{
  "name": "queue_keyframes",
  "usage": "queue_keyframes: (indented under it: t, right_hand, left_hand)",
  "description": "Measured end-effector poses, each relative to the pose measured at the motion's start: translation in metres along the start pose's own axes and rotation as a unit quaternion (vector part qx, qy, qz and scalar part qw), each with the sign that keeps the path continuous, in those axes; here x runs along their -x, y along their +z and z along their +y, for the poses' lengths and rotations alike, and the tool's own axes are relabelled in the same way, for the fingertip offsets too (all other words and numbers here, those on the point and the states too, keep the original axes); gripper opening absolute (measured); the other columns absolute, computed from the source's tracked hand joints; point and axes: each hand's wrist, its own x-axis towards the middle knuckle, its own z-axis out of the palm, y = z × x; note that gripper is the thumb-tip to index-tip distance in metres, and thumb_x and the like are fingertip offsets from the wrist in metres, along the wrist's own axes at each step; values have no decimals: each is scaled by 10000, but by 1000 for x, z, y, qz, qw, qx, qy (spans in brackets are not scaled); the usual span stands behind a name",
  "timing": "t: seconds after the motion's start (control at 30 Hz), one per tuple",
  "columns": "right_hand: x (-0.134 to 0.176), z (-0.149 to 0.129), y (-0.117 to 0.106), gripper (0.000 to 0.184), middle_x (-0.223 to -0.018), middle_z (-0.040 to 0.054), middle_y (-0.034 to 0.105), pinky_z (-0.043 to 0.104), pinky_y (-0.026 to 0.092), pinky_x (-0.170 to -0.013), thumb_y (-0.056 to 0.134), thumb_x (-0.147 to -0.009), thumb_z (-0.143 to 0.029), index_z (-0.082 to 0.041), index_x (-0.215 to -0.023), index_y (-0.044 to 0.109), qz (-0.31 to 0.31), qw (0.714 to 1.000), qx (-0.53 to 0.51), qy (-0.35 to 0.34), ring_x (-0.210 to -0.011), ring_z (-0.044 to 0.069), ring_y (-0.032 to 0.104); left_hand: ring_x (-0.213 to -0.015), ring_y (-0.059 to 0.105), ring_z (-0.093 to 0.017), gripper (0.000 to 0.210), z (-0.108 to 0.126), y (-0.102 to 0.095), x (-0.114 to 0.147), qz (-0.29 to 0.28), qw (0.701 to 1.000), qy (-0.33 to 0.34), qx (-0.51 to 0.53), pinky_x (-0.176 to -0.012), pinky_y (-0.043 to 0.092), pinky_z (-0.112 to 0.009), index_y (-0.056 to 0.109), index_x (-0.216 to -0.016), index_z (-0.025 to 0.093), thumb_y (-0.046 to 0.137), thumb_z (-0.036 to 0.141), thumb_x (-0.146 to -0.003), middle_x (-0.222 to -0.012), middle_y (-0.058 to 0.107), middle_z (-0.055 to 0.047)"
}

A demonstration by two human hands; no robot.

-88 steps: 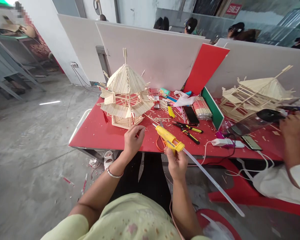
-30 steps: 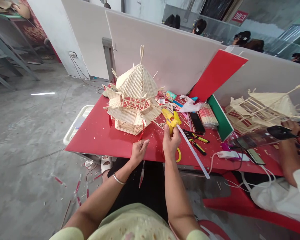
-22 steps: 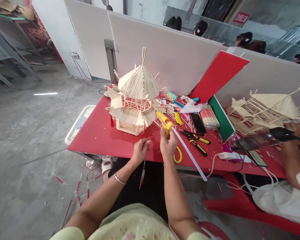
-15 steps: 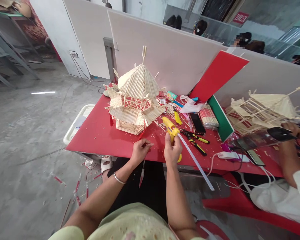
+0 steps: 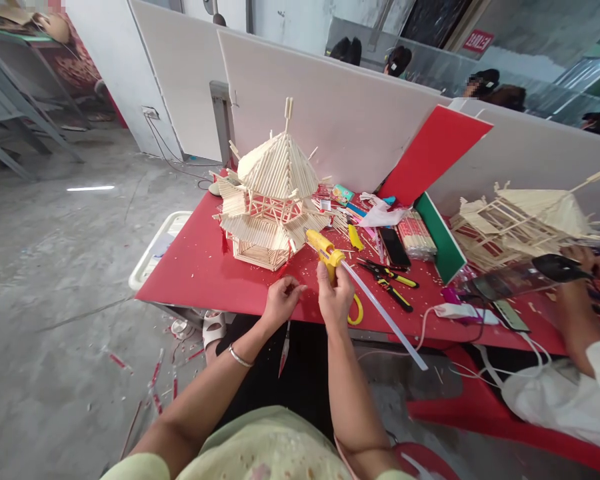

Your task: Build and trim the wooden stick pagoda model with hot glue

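A yellow glue gun [image 5: 325, 248] is gripped in my right hand [image 5: 336, 300], its nozzle pointing up and left toward a model pavilion [image 5: 275, 200]. A long clear glue stick [image 5: 385, 317] juts from the back of the gun. The pavilion, built of pale wooden sticks with a tiered roof, stands upright on the red table. My left hand [image 5: 283, 300] is closed in a pinch at the table's front edge, just in front of the pavilion. Whatever is between those fingertips is too small to make out. A small red tassel hangs at the pavilion's near corner.
Yellow-black pliers [image 5: 393, 290], a phone [image 5: 395, 247], bundled sticks [image 5: 417, 233] and scraps lie right of the pavilion. A yellow ring-shaped handle [image 5: 356, 311] shows beside my right hand. A co-worker's arm [image 5: 577, 320] and another stick model [image 5: 520, 213] are farther right. White boards [image 5: 330, 100] stand behind.
My right hand has moved left with the glue gun, bringing the nozzle closer to the pavilion's lower roof. More of the yellow ring-shaped handle shows. My left hand stays pinched in nearly the same place.
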Motion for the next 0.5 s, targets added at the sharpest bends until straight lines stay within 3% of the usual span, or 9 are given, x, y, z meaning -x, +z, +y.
queue_keyframes:
  t: [0.13, 0.3, 0.37, 0.5]
  right_hand:
    - [15, 11, -12, 514, -885, 89, 791, 364, 562, -779, 645, -921, -665, -182, -1052, 762, 8, 1000, 2, 30, -803, 247, 722]
    - [21, 23, -22, 523, -936, 99, 800, 367, 577, -780, 636, -934, -662, -184, -1111, 749, 18, 998, -15, 58, -835, 254, 735]
    - [15, 21, -17, 526, -932, 94, 797, 368, 581, -774, 636, -932, -667, -185, -1108, 749, 21, 998, -25, 53, -821, 248, 729]
    - [6, 11, -3, 531, -898, 89, 790, 365, 582, -756, 644, -916, -687, -183, -1047, 752, 8, 999, -40, 31, -789, 238, 712]
  left_hand:
    - [-575, 560, -113, 250, 0, 0, 1, -18, 1000, -10, 6, -579, 436, -231, 713, -797, 188, 772, 409, -899, -705, 683, -2]
    - [-546, 611, -136, 551, 1, -2, 2, -58, 998, -18, 13, -589, 460, -258, 670, -632, 185, 553, 532, -1044, -584, 655, -25]
    - [-541, 591, -133, 581, 2, -2, 1, -61, 998, 0, 11, -590, 459, -262, 628, -577, 190, 560, 534, -1040, -565, 624, -23]
    - [-625, 556, -118, 262, 0, 0, 1, -14, 999, 39, -17, -630, 465, -253, 729, -815, 190, 738, 429, -921, -830, 725, -38]
